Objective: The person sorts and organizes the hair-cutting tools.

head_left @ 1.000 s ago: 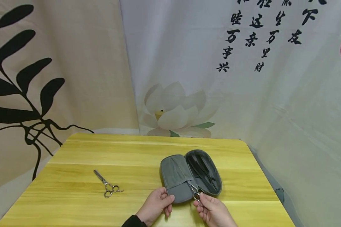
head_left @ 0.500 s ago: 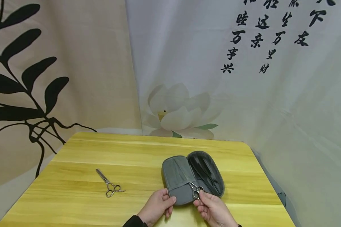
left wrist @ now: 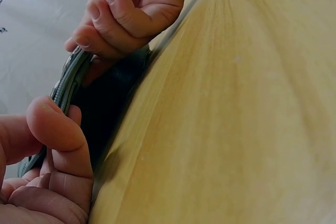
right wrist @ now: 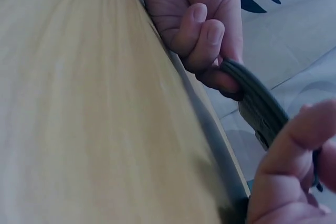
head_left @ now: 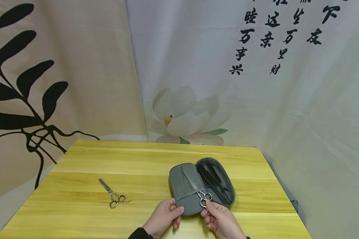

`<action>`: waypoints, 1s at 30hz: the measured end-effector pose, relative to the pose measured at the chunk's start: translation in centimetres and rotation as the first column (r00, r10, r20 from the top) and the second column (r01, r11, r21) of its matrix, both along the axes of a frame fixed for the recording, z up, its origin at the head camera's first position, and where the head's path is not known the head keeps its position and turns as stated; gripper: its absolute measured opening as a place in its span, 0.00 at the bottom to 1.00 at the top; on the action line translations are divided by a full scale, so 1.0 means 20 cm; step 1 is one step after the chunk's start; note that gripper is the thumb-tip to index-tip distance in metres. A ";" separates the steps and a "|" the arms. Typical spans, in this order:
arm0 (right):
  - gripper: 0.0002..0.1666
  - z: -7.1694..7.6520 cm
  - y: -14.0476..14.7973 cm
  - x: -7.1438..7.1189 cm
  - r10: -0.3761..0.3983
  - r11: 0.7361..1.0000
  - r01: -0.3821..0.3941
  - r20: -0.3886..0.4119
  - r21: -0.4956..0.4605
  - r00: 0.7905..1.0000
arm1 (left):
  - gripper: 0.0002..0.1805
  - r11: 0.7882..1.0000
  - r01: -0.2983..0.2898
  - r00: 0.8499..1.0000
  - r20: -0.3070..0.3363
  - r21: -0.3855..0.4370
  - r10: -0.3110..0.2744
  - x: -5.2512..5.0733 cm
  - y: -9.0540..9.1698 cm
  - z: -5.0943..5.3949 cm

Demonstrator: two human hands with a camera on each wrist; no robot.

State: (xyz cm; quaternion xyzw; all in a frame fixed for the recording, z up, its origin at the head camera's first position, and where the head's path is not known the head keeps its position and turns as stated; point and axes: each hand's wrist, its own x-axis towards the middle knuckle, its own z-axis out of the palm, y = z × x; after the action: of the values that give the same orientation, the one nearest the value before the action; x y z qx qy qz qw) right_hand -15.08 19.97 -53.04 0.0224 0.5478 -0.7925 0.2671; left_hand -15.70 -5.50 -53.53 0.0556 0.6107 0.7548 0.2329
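Observation:
A grey zip case (head_left: 183,202) lies unfolded, tilted up at its near side. My left hand (head_left: 164,215) pinches its near left edge between thumb and fingers. A pair of silver scissors (head_left: 203,201) has its blades hidden inside the pocket (head_left: 185,181) of the left half, with the finger rings sticking out. My right hand (head_left: 222,219) pinches the scissors by the rings. In the left wrist view the left thumb (left wrist: 58,124) presses on the zipped edge (left wrist: 65,85). The right wrist view shows the case edge-on (right wrist: 257,95) between both hands.
Dark, long tools (head_left: 213,182) sit in the case's right half; their kind is unclear. A second pair of scissors, with a toothed-looking blade (head_left: 112,193), lies on the wooden table (head_left: 62,212) to the left. A printed curtain (head_left: 179,66) hangs behind the table.
The scissors in my right hand have slid further into the pocket, up and slightly left, and their rings now sit nearer its edge. My left hand keeps its hold on the case.

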 end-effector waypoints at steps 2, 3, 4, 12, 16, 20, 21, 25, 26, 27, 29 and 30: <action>0.15 0.00 0.00 0.00 0.015 1.000 -0.015 -0.013 -0.006 1.000 | 0.12 1.000 0.001 1.000 0.004 0.008 -0.001 0.00 0.00 0.00; 0.15 0.00 0.01 0.00 0.023 1.000 -0.023 -0.014 -0.010 1.000 | 0.12 1.000 0.001 1.000 0.006 0.011 -0.001 0.00 -0.01 -0.01; 0.14 0.00 0.01 0.00 0.030 0.999 -0.030 -0.016 -0.015 0.999 | 0.11 1.000 0.000 1.000 0.010 0.015 0.000 0.00 -0.01 -0.01; 0.06 0.01 0.02 0.01 0.091 0.995 -0.093 -0.047 -0.045 0.995 | 0.11 0.999 0.004 0.999 0.033 0.041 -0.006 -0.01 -0.02 -0.02; 0.02 0.01 0.03 0.01 0.148 0.985 -0.157 -0.126 -0.066 0.981 | 0.12 0.999 0.009 0.999 0.039 0.042 -0.010 -0.01 -0.02 -0.02; 0.05 0.00 0.05 0.00 0.194 0.973 -0.214 -0.195 -0.087 0.961 | 0.11 0.999 0.007 0.999 0.043 0.044 -0.009 -0.01 -0.02 -0.02; 0.05 0.00 0.05 0.00 0.202 0.971 -0.224 -0.208 -0.089 0.957 | 0.11 0.999 0.006 0.999 0.043 0.045 -0.008 -0.01 -0.02 -0.02; 0.06 0.00 0.05 0.00 0.207 0.970 -0.231 -0.243 -0.072 0.948 | 0.12 0.999 0.003 0.999 0.050 0.042 -0.005 -0.01 -0.01 -0.02; 0.05 0.00 0.05 0.00 0.202 0.973 -0.222 -0.244 -0.058 0.948 | 0.12 0.999 0.003 0.999 0.051 0.042 -0.005 -0.01 -0.01 -0.02; 0.05 0.00 0.05 0.00 0.194 0.977 -0.210 -0.244 -0.042 0.950 | 0.12 0.999 0.002 0.999 0.052 0.042 -0.004 -0.01 -0.01 -0.02; 0.03 0.00 0.04 0.00 0.173 0.984 -0.179 -0.232 -0.004 0.957 | 0.12 0.999 0.002 0.999 0.052 0.042 -0.004 -0.01 -0.01 -0.02; 0.03 0.00 0.04 0.00 0.164 0.986 -0.165 -0.228 0.012 0.960 | 0.12 0.999 0.002 0.999 0.051 0.042 -0.004 -0.01 -0.01 -0.02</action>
State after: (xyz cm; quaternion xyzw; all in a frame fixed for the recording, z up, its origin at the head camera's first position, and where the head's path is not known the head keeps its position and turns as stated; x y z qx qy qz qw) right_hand -15.09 20.72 -53.13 -0.1153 0.5719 -0.7669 0.2674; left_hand -15.95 -5.70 -53.95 0.0420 0.5885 0.7682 0.2486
